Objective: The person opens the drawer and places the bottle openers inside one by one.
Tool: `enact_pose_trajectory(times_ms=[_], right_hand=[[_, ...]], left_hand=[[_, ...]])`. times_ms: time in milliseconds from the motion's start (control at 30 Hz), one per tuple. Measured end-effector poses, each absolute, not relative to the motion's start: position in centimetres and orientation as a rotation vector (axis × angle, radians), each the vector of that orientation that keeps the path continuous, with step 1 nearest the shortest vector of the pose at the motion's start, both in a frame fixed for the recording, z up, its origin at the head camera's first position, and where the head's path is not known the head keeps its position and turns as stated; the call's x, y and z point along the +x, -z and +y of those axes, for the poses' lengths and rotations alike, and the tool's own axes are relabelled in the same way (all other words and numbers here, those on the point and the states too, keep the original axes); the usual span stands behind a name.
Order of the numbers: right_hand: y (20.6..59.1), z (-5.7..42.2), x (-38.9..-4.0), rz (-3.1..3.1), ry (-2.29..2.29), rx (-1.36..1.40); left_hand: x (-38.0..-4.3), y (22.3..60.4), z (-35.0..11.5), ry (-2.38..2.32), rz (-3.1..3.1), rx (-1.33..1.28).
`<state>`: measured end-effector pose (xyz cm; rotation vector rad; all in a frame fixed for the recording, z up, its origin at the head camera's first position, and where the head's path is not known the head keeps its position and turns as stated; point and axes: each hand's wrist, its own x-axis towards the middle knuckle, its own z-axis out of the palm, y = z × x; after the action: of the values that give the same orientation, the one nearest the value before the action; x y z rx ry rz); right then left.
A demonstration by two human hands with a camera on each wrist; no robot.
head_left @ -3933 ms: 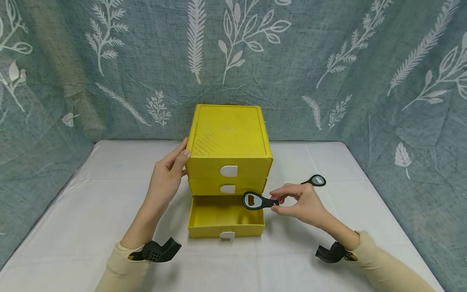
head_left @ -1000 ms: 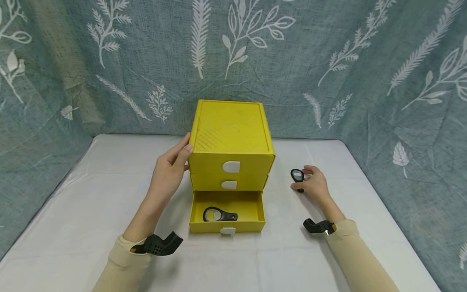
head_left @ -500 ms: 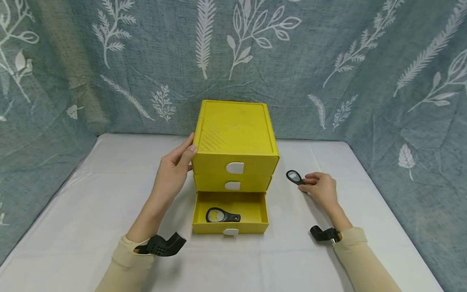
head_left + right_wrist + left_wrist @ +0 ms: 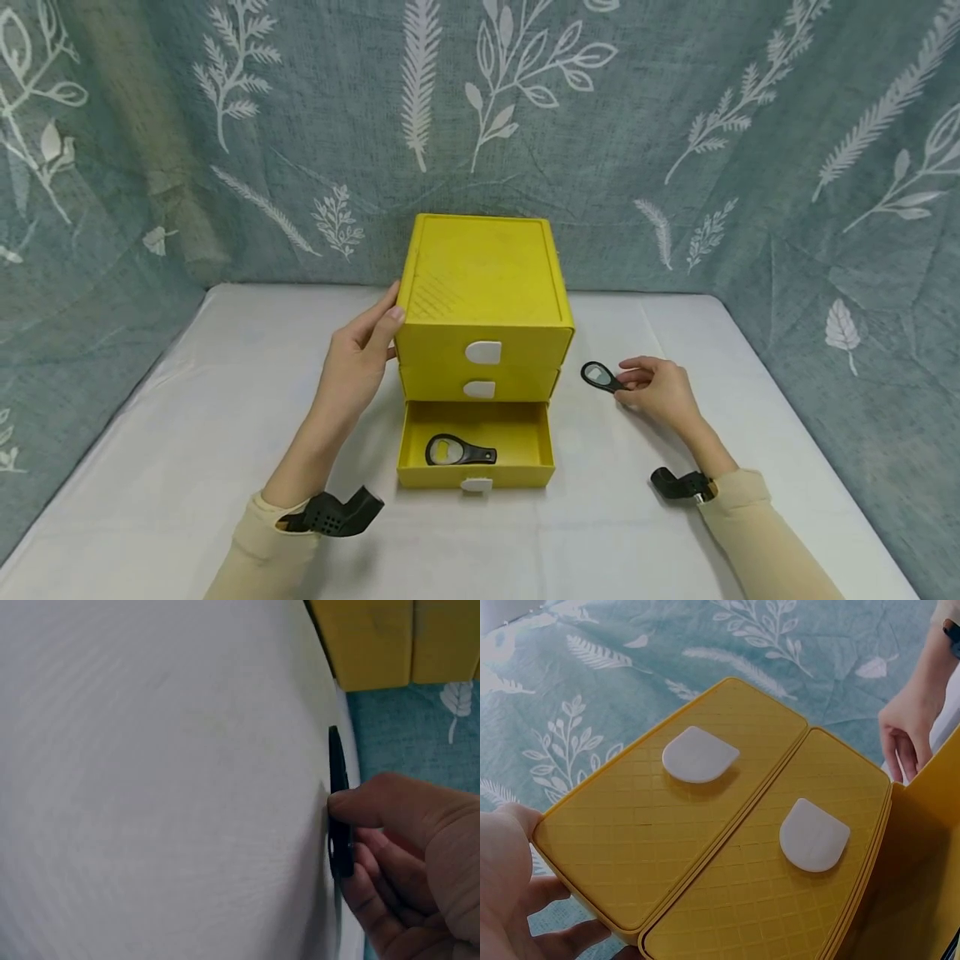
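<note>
A small yellow drawer cabinet (image 4: 483, 275) stands in the middle of the table, its bottom drawer (image 4: 476, 477) pulled out. My left hand (image 4: 358, 358) holds the cabinet by its left side, thumb at the upper edge and fingers along the wall. Inside that drawer lies a black-handled bottle opener (image 4: 472, 454), its ring to the left. To the right of the cabinet, my right hand (image 4: 660, 390) pinches the handle end of a second bottle opener (image 4: 597, 375), whose ring points left toward the cabinet. The right wrist view shows this opener (image 4: 339, 772) edge-on between thumb and fingers, close over the white cloth.
Two upper drawers with white tabs (image 4: 483, 352) are closed. White cloth (image 4: 480, 550) covers the table, and a blue-green leaf-patterned curtain (image 4: 300, 133) hangs behind and at both sides. Black wrist cameras (image 4: 333, 512) sit at both cuffs.
The first opener, earlier in the right hand above the drawer, now lies in it. The right hand moved right, took the second opener from the table and turned its ring leftward. The left hand stays.
</note>
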<state>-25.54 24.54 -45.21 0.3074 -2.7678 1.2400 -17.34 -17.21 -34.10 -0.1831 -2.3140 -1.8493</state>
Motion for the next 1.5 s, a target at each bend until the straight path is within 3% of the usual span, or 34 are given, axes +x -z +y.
enact_pose_trajectory(times_ms=[633, 1500], right_hand=[[45.2, 24.9, -24.5, -2.719, -1.369, 0.342], [42.3, 25.3, -21.6, -2.600, -1.301, 0.667]], left_hand=[[-17.0, 34.0, -17.0, 1.857, -2.326, -0.154], [-17.1, 33.8, -17.0, 1.849, -2.324, -0.162]])
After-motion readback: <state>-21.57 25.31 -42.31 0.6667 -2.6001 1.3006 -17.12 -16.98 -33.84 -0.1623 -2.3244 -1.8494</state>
